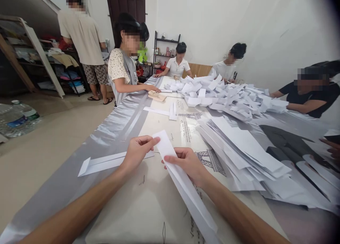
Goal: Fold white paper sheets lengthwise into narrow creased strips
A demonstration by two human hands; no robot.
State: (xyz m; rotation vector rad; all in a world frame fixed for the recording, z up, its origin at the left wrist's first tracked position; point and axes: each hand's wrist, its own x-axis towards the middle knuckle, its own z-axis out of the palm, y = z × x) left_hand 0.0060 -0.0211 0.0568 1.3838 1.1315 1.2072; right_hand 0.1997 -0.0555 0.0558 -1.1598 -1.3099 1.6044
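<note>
A long folded strip of white paper point(190, 198) slants from the middle of the view down to the bottom edge. My left hand point(139, 150) pinches its upper left corner between thumb and fingers. Lower down the strip, my right hand point(187, 162) grips it, the thumb on top and the fingers underneath. To the left a folded paper piece with a raised end flap point(106, 165) lies on the tablecloth, partly behind my left hand. On the right is a loose stack of white paper sheets point(239, 151).
A large heap of folded white papers point(217, 91) covers the far part of the table. Two crossed strips point(171, 111) lie ahead. Several people sit or stand around. Clear plastic bottles point(22, 118) stand on the floor at left. Printed cloth point(119, 205) covers the table.
</note>
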